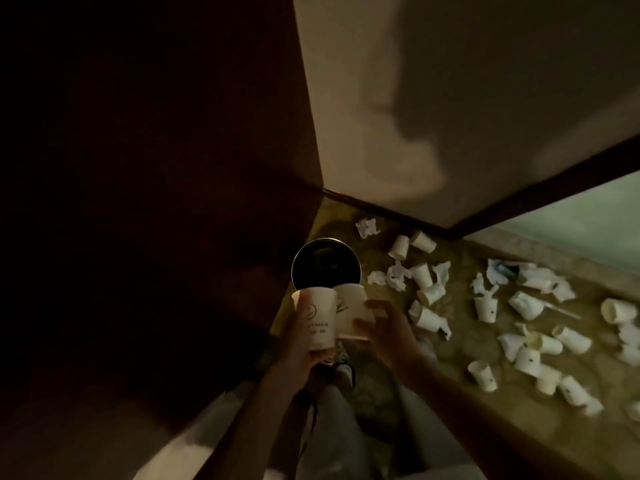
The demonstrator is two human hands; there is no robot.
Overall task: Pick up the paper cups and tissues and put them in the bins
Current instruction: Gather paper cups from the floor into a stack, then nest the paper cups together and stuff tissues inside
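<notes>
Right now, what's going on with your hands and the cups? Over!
Left hand grips a paper cup, right hand a second cup. Both at the near rim of the bin. More cups and tissues on the floor, right side.

1. Bin [306, 271] mouth is lying open from above; left cup [318, 317] and right cup [349, 311] are overlapping its near rim.
2. Dark panel [173, 168] is crowding the bin's left side.
3. Wall [450, 98] is closing off behind, with a bare floor [334, 220] strip lying between.
4. Scattered cups [420, 275] and tissues [396, 277] are cluttering the right.

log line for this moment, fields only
left hand: holds printed paper cup | right hand: holds second paper cup | round bin: just beyond both cups | floor: loose cups, tissues
</notes>
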